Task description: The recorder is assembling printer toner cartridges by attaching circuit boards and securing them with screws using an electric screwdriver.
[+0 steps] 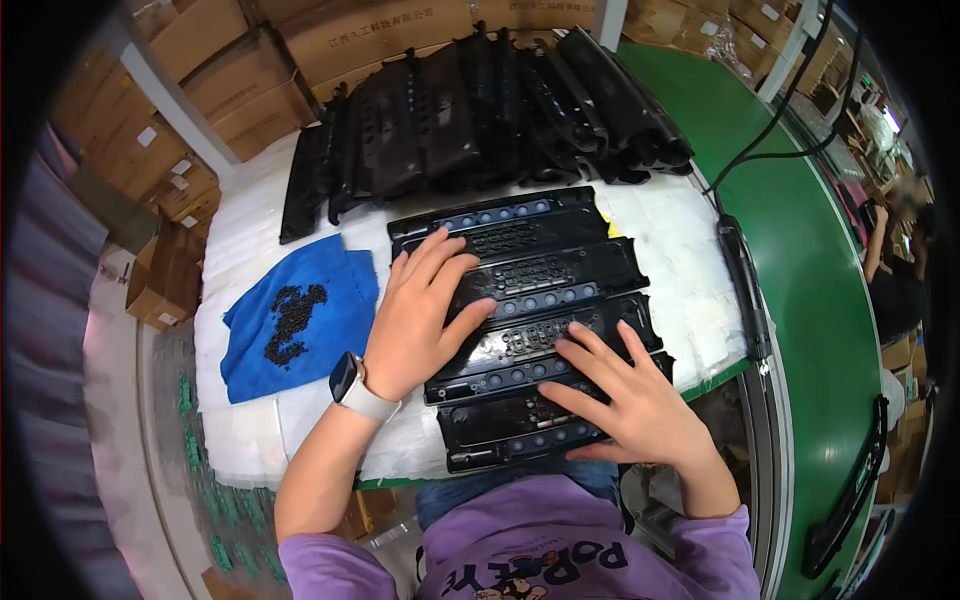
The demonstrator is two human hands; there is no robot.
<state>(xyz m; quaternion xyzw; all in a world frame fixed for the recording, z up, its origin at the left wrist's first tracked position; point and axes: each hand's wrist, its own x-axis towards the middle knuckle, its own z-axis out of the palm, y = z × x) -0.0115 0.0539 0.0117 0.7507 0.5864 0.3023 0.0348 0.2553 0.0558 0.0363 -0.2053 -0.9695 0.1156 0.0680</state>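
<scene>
Several long black plastic panels (560, 270) lie side by side in front of me, with rows of round grey-blue pads and small recessed shapes. My left hand (420, 310) rests over the left ends of the upper panels, fingers spread and the thumb apart. A light-strapped watch (347, 378) is on that wrist. My right hand (635, 405) lies over the right part of the lower panels, fingers stretched and apart, fingertips touching or just above them. Neither hand visibly holds anything. Left of my left hand, small black pieces (290, 322) are heaped on a blue cloth (255, 350).
A large pile of black plastic panels (430, 120) stands at the table's back. White padding (680, 260) covers the work surface. A black, pen-shaped powered screwdriver (742, 285) with a cable is at the right, beside a green conveyor belt (820, 330). Another person (900, 280) is at far right.
</scene>
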